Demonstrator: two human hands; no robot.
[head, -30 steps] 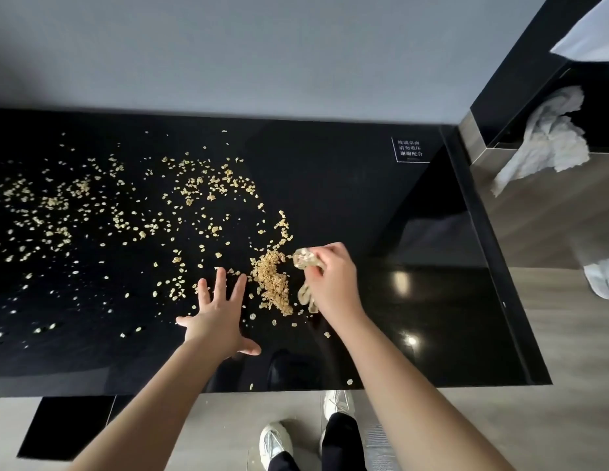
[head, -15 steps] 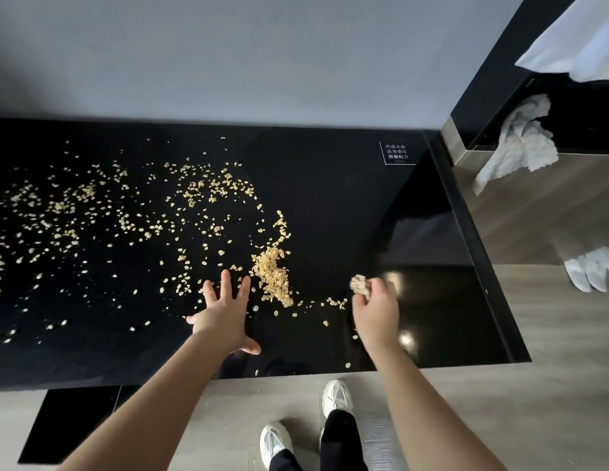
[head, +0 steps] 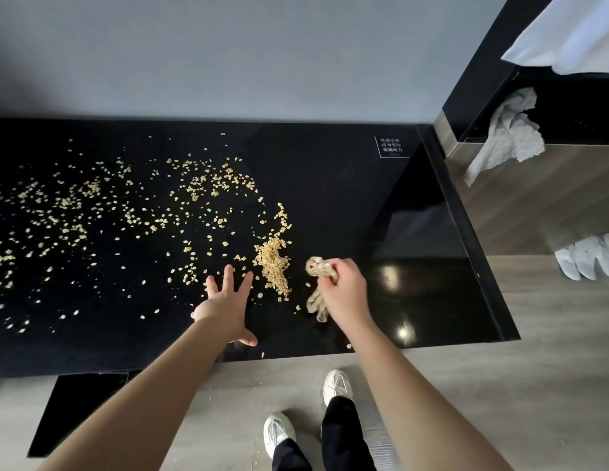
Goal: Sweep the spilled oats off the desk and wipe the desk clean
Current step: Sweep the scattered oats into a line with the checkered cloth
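Spilled oats (head: 208, 188) lie scattered over the left and middle of the glossy black desk (head: 347, 185). A denser oat pile (head: 272, 263) sits near the front, between my hands. My right hand (head: 344, 294) is shut on a crumpled beige cloth (head: 316, 270), which hangs down to the desk just right of the pile. My left hand (head: 228, 300) rests flat on the desk with fingers spread, just left of the pile, holding nothing.
A small white label (head: 392, 146) is at the desk's back right corner. A white rag (head: 507, 137) hangs over a cabinet edge at right. The desk's front edge runs just above my shoes (head: 337, 385). White slippers (head: 588, 256) lie on the floor at right.
My right hand with the cloth has swung back left from the desk's right side to just beside the oat pile. Stray oats right of the pile are gone. My left hand has stayed put.
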